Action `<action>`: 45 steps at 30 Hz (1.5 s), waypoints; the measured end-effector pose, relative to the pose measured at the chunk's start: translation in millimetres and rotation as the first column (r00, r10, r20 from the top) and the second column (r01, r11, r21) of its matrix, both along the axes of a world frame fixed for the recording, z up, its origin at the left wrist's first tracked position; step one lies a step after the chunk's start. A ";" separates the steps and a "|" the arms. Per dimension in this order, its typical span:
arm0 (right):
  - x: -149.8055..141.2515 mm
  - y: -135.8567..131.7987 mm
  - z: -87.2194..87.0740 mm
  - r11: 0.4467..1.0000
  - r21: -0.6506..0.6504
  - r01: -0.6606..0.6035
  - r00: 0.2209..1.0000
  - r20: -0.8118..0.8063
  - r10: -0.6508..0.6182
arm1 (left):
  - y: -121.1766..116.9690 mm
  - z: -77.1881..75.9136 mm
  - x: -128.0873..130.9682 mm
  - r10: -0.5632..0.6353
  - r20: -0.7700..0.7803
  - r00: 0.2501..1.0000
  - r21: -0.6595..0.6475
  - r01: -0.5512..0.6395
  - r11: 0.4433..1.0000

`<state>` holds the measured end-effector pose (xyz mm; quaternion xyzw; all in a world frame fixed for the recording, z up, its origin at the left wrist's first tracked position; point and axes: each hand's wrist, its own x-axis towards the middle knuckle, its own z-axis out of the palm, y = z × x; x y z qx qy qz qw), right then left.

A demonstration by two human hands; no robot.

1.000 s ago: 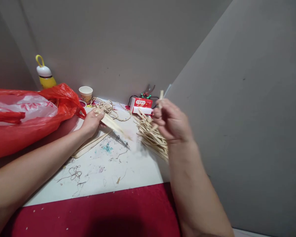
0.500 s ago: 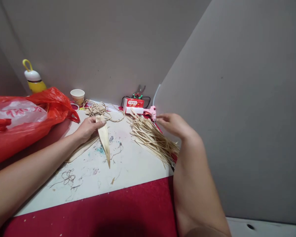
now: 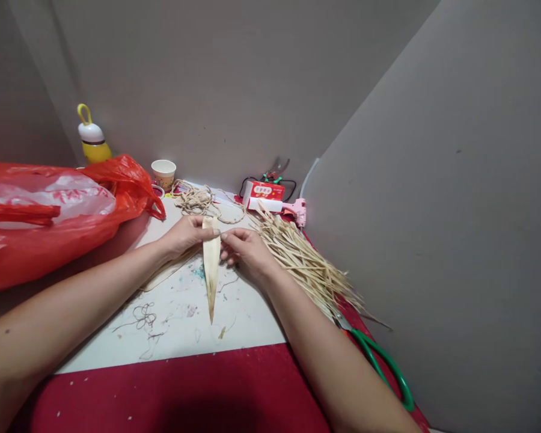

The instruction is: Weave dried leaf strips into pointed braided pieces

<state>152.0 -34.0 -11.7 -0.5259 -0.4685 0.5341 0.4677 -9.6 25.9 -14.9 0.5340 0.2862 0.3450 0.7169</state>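
Pale husk strip (image 3: 211, 264) off centre toward eight o'clock, tip toward six, pinched in left hand (image 3: 184, 236); right hand (image 3: 247, 249) narrow at the three-o'clock edge, grip unclear. Apparently working that edge; steady left pinch needed next.

On my feed from the head camera, I can make out a row of characters on the pale oval label of the red box (image 3: 278, 191), with smaller marks toward its right end, but I cannot read any of them (too small at this range). The red print on the whitish plastic (image 3: 72, 193) within the red bag (image 3: 40, 258) is equally illegible to me.
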 end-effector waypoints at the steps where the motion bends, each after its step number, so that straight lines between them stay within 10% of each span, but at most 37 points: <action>1: 0.1 0.1 -3.6 1.000 -0.011 -0.004 0.999 -0.049 0.004 | 0.2 -0.7 0.3 -0.003 0.008 1.000 -0.001 0.003 1.000; 22: -1.1 0.4 -17.1 0.994 0.105 0.031 0.999 -0.025 -0.029 | 0.8 1.6 -0.5 -0.093 -0.073 0.993 -0.072 0.088 0.994; 45: -15.4 -0.4 -26.7 0.913 0.380 0.151 0.870 0.387 -0.305 | -4.1 8.3 1.0 -0.003 -0.233 0.972 0.106 0.029 0.994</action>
